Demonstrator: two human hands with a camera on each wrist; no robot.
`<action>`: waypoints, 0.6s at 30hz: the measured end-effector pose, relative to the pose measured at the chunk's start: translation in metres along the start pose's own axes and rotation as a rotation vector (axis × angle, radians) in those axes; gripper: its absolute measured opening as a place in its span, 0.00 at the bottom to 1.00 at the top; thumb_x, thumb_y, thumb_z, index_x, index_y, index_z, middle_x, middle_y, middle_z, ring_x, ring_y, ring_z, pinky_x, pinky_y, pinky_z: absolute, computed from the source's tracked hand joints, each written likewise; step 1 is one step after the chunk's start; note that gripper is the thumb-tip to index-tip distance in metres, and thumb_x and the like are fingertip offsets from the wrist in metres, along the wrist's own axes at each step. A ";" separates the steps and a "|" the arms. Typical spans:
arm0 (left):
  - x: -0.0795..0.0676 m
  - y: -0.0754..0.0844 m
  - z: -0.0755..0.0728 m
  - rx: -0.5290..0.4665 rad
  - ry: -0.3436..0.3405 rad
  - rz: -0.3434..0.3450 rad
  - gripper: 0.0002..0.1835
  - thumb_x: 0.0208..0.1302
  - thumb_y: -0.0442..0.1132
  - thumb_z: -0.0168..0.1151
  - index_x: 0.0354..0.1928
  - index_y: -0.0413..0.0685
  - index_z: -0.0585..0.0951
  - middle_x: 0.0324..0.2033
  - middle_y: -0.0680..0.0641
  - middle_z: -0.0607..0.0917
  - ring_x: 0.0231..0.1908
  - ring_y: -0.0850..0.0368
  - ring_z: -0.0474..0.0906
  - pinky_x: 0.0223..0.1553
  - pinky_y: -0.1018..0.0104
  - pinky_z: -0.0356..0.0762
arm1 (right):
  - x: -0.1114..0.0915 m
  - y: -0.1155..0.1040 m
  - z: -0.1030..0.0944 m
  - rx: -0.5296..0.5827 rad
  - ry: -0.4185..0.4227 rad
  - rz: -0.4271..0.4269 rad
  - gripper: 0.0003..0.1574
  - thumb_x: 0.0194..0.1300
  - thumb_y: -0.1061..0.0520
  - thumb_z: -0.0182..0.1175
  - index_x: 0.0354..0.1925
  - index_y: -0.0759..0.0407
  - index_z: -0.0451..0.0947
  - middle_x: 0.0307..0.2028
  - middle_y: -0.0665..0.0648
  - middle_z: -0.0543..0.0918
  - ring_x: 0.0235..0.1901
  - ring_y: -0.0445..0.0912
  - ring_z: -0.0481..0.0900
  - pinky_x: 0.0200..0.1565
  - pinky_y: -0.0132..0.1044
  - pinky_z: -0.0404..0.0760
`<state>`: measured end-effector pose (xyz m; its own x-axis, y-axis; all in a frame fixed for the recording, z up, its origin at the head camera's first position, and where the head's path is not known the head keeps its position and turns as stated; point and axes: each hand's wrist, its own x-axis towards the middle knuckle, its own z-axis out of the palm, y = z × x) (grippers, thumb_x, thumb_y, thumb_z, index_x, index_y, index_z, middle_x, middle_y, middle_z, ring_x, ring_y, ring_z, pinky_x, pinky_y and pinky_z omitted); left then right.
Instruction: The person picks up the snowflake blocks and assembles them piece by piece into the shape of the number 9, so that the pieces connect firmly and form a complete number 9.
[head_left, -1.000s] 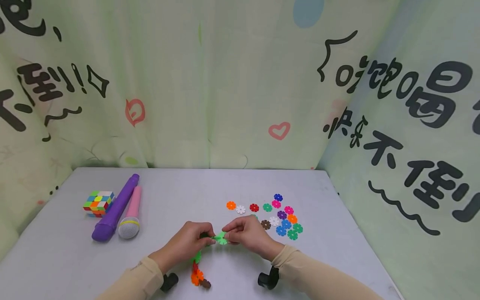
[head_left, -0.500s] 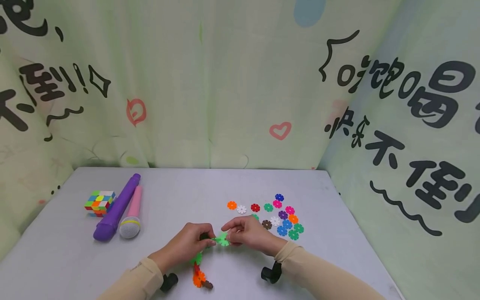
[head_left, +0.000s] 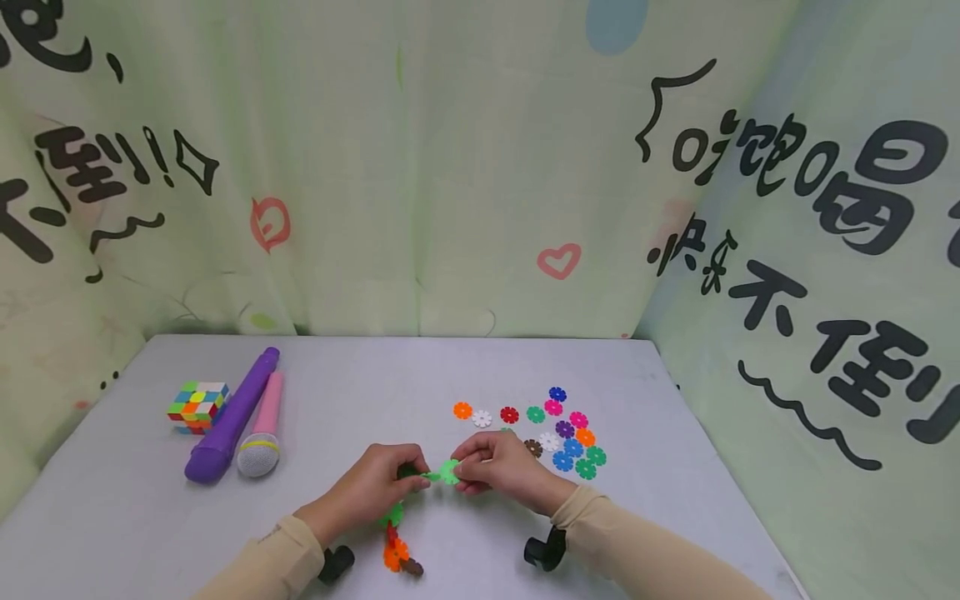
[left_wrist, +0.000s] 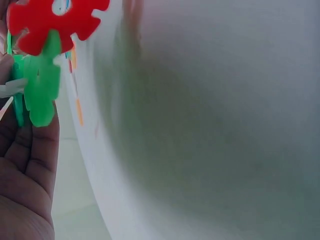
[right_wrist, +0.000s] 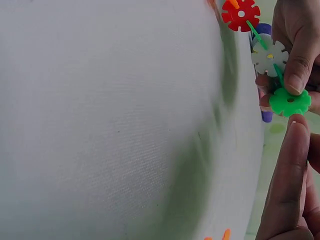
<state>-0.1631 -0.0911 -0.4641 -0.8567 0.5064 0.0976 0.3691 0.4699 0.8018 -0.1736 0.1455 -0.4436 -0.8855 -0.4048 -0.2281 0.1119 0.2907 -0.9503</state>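
Both hands meet over the table at a chain of linked notched flower-shaped plastic discs. My left hand (head_left: 380, 481) pinches the chain near its upper end. In the right wrist view the left thumb (right_wrist: 299, 70) presses on a green disc (right_wrist: 290, 102). My right hand (head_left: 504, 469) pinches a light green disc (head_left: 449, 472) at that end, in front of the left fingertips. From the left hand the rest hangs down: a green disc (head_left: 393, 515), a red disc (left_wrist: 30, 22), an orange disc (head_left: 395, 553) and a brown disc (head_left: 412, 567). A white disc (right_wrist: 270, 57) is also linked in.
Loose discs of several colours lie beyond the right hand, among them an orange disc (head_left: 462, 410) and a dark blue disc (head_left: 557, 394). At the left are a puzzle cube (head_left: 198, 407), a purple tube-shaped object (head_left: 232, 421) and a pink toy microphone (head_left: 259, 454). Curtains surround the table (head_left: 360, 375).
The light green disc has risen slightly and turned, and the right fingers have closed in on its edge. The left hand stays almost in place, with the hanging chain swaying a little.
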 end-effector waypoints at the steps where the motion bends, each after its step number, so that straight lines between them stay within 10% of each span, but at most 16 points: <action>1: 0.000 0.000 0.000 0.000 0.000 -0.003 0.07 0.63 0.35 0.70 0.32 0.55 0.82 0.28 0.56 0.82 0.29 0.60 0.74 0.32 0.68 0.74 | 0.000 0.000 0.000 0.001 0.003 0.002 0.11 0.65 0.63 0.67 0.45 0.67 0.81 0.32 0.60 0.86 0.33 0.51 0.87 0.38 0.41 0.85; 18: 0.000 0.003 0.001 0.003 -0.012 0.074 0.05 0.63 0.33 0.70 0.32 0.49 0.82 0.27 0.56 0.83 0.29 0.62 0.75 0.32 0.68 0.76 | -0.003 -0.001 0.004 0.052 -0.026 0.032 0.09 0.64 0.63 0.68 0.43 0.66 0.81 0.33 0.61 0.87 0.33 0.51 0.88 0.38 0.40 0.84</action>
<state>-0.1617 -0.0889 -0.4626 -0.8224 0.5490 0.1496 0.4326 0.4326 0.7910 -0.1690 0.1433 -0.4427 -0.8692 -0.4187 -0.2631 0.1638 0.2583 -0.9521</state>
